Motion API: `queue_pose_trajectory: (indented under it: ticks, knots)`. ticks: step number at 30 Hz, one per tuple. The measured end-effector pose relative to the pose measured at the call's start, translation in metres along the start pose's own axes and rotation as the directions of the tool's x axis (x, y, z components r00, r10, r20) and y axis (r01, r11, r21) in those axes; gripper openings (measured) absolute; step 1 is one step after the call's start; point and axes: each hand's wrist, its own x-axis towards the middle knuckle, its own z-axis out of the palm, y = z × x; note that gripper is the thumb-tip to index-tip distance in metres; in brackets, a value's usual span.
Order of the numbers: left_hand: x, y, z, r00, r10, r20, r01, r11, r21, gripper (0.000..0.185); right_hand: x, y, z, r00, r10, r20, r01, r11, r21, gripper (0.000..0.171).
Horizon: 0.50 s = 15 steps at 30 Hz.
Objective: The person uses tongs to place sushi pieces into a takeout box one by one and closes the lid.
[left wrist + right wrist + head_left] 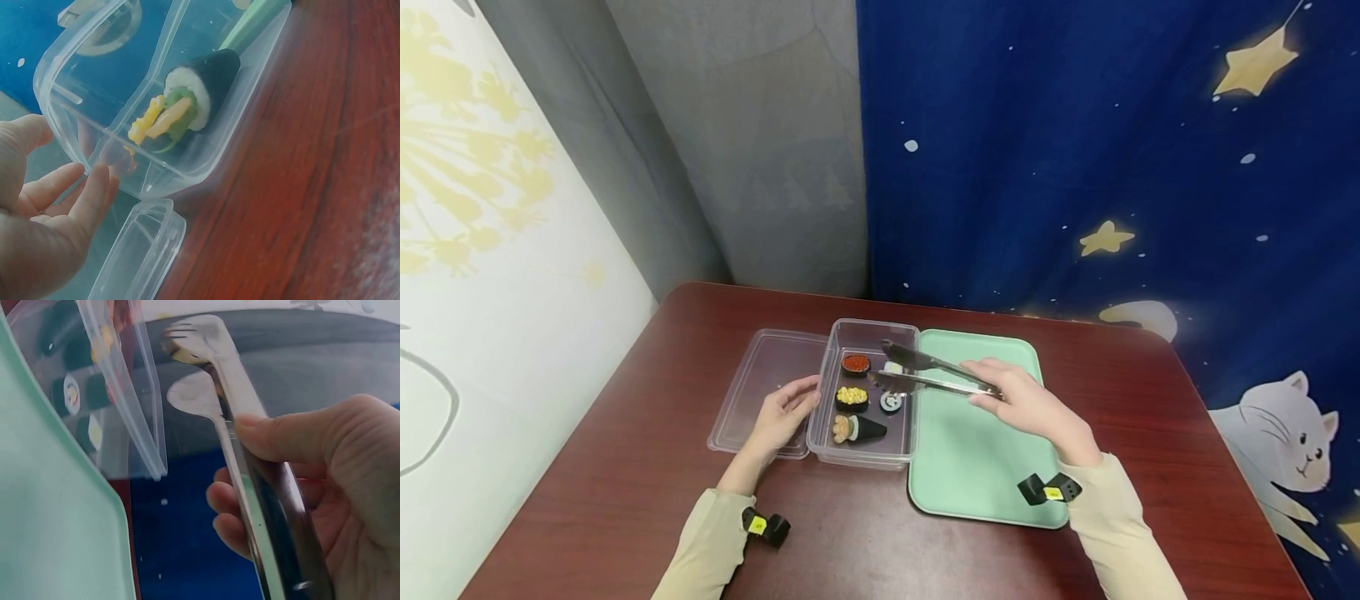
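My right hand (1026, 402) grips metal tongs (234, 394), thumb on one arm and fingers round the other. The tong ends stand apart over the right side of a clear plastic container (861, 456). Relaxed fingers of my left hand (781, 419) touch the container's left wall from outside. Inside lie several sushi pieces: one topped with red roe (855, 363), one with yellow corn (852, 397), a cone-shaped hand roll (863, 429) at the near end and a small round roll (891, 402). Another roll (892, 367) is partly hidden by the tongs.
A mint-green tray (981, 475) lies right of the container, under my right hand. The clear lid (741, 408) lies flat on the left, partly beneath my left hand. All of this sits on a dark red wooden table (647, 442), with curtains (1000, 167) behind its far edge.
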Motion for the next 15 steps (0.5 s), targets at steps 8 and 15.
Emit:
queue_pose_trajectory:
  ticks: [8,15]
  knots:
    - [0.000,0.000,-0.001,1.000,-0.012,0.007,0.012,1.000,-0.005,0.037,-0.028,0.022,-0.006,0.985,0.082,-0.150,-0.082,0.997,0.002,0.048]
    - [0.000,0.000,-0.001,1.000,-0.016,0.003,0.016,1.000,0.013,0.037,-0.053,0.036,-0.016,0.954,0.132,-0.270,-0.157,0.985,-0.072,0.048]
